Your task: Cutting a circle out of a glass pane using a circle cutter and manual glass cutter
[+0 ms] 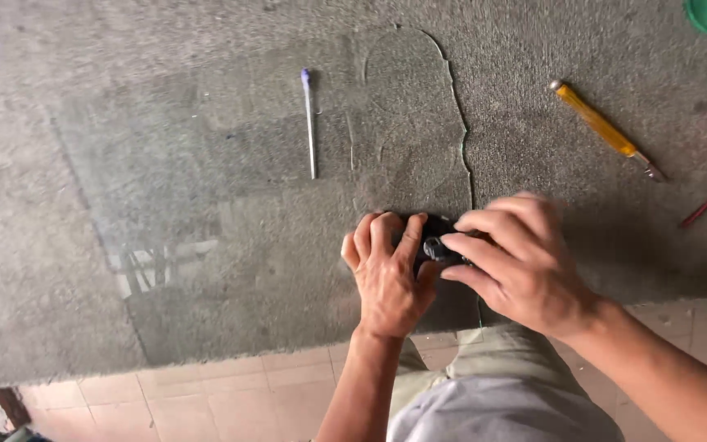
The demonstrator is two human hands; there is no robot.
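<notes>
Both hands meet near the front edge of a grey table (pixel 59 270), over a clear glass sheet (pixel 231 164) that lies flat on it. The left hand (pixel 386 274) comes up from below with its wrist straight and its fingers curled down over the left side of a small black tool (pixel 434 241). The right hand (pixel 517 262) reaches in from the right, its arm slanting across the corner of the picture. Its fingers are bent and press on the top and right side of the same tool. So both hands are closed on the tool and hold it between them. Most of the tool is hidden, and only a dark bit with a round part shows between the fingers. It sits on the glass, right where a wavy cut line (pixel 460 123) runs down toward the hands. A thin white stick (pixel 310 123) with a purple tip lies on the glass, well apart from the hands. A yellow-handled tool (pixel 603 128) lies on the table to the right, also well away. Below the table edge there are pale floor tiles (pixel 206 393).
</notes>
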